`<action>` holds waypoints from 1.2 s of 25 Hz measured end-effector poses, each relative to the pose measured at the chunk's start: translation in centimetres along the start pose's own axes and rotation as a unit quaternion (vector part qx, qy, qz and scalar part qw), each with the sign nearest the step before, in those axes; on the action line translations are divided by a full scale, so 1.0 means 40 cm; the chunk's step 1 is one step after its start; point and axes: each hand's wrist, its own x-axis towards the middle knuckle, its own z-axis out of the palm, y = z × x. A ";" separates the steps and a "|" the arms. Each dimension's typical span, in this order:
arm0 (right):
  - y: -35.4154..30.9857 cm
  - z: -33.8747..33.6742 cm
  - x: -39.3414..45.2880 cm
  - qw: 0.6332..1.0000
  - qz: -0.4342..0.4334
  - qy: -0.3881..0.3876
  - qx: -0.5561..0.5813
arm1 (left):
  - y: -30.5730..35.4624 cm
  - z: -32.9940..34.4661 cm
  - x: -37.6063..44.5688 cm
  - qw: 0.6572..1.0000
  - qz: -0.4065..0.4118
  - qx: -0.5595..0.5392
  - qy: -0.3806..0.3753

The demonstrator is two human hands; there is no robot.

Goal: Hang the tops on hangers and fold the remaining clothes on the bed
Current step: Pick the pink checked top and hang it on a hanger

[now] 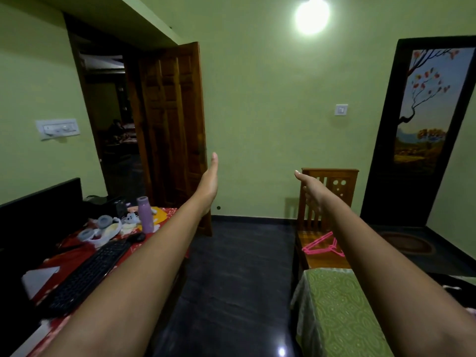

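Observation:
Both my arms stretch straight out in front of me at chest height. My left hand (210, 180) is flat with its fingers straight and holds nothing. My right hand (310, 186) is also empty, fingers extended, in front of a wooden chair (332, 184). Several pink hangers (323, 245) lie on that chair's seat, below my right forearm. The corner of the bed (334, 305), under a green patterned cover, shows at the lower right. A little dark clothing (456, 282) peeks in at the right edge, mostly hidden by my arm.
A table (74, 256) with a red cloth stands at the left, carrying a black keyboard (87, 274), a purple bottle (145, 215) and small items. A wooden door (172, 124) stands open behind it. Dark floor (239, 266) runs between table and bed.

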 end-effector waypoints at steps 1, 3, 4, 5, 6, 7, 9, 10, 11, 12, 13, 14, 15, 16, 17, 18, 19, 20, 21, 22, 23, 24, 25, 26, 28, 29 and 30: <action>-0.002 -0.006 0.085 1.000 -0.008 0.003 0.001 | -0.017 0.021 0.078 1.000 0.003 -0.004 0.002; -0.024 -0.027 0.243 1.000 -0.015 0.006 0.008 | -0.032 0.067 0.225 1.000 0.006 -0.005 -0.001; -0.044 -0.040 0.315 1.000 -0.009 0.003 0.008 | -0.029 0.091 0.298 1.000 0.006 -0.006 -0.007; -0.062 -0.055 0.381 1.000 -0.006 0.001 0.007 | -0.024 0.114 0.369 1.000 0.006 -0.005 -0.013; -0.081 -0.075 0.456 1.000 -0.008 0.004 0.008 | -0.018 0.145 0.450 1.000 0.010 -0.005 -0.013; -0.095 -0.096 0.527 1.000 -0.016 0.011 0.008 | -0.016 0.174 0.527 1.000 0.015 -0.009 -0.008; -0.109 -0.137 0.650 0.999 -0.029 0.013 0.004 | -0.020 0.239 0.665 0.999 0.025 -0.026 -0.005; -0.105 -0.157 0.699 0.999 -0.032 0.013 -0.004 | -0.030 0.273 0.721 0.999 0.027 -0.034 -0.015; -0.096 -0.181 0.745 0.999 -0.031 0.017 -0.015 | -0.046 0.318 0.782 0.998 0.024 -0.044 -0.030; -0.084 -0.209 0.784 0.999 -0.030 0.028 -0.027 | -0.064 0.366 0.837 0.997 0.023 -0.054 -0.041; -0.071 -0.239 0.817 0.998 -0.031 0.041 -0.036 | -0.078 0.414 0.885 0.996 0.024 -0.063 -0.049; -0.059 -0.274 0.849 0.997 -0.030 0.052 -0.038 | -0.089 0.463 0.930 0.995 0.024 -0.072 -0.060; -0.047 -0.316 0.885 0.997 -0.028 0.069 -0.034 | -0.097 0.522 0.982 0.993 0.023 -0.081 -0.080; -0.034 -0.364 0.922 0.995 -0.028 0.096 -0.026 | -0.103 0.592 1.038 0.990 0.025 -0.086 -0.106; -0.024 -0.411 0.951 0.992 -0.030 0.124 -0.014 | -0.107 0.659 1.089 0.987 0.028 -0.088 -0.135; -0.013 -0.460 0.975 0.987 -0.030 0.155 -0.004 | -0.109 0.730 1.135 0.982 0.034 -0.091 -0.163; -0.002 -0.513 1.000 0.982 -0.029 0.187 0.006 | -0.107 0.804 1.178 0.976 0.042 -0.097 -0.193; 0.006 -0.562 1.018 0.975 -0.027 0.219 0.017 | -0.106 0.874 1.218 0.969 0.047 -0.101 -0.222; 0.012 -0.615 1.031 0.966 -0.022 0.257 0.031 | -0.100 0.953 1.258 0.959 0.051 -0.103 -0.258; 0.016 -0.667 1.035 0.954 -0.017 0.295 0.041 | -0.089 1.025 1.290 0.950 0.055 -0.101 -0.290; 0.014 -0.713 1.029 0.942 -0.011 0.333 0.048 | -0.074 1.094 1.315 0.939 0.058 -0.103 -0.322; 0.010 -0.761 1.016 0.926 -0.005 0.373 0.054 | -0.055 1.162 1.336 0.926 0.058 -0.111 -0.356; 0.006 -0.802 0.998 0.908 -0.003 0.414 0.058 | -0.035 1.222 1.349 0.910 0.059 -0.119 -0.392; 0.006 -0.841 0.973 0.886 -0.004 0.459 0.063 | -0.014 1.287 1.357 0.891 0.060 -0.129 -0.432; 0.014 -0.892 0.911 0.845 0.002 0.529 0.073 | 0.014 1.394 1.346 0.852 0.064 -0.152 -0.497; 0.023 -0.905 0.876 0.825 0.010 0.560 0.075 | 0.021 1.445 1.332 0.835 0.060 -0.165 -0.522; 0.033 -0.913 0.845 0.806 0.019 0.587 0.075 | 0.018 1.494 1.319 0.820 0.056 -0.172 -0.542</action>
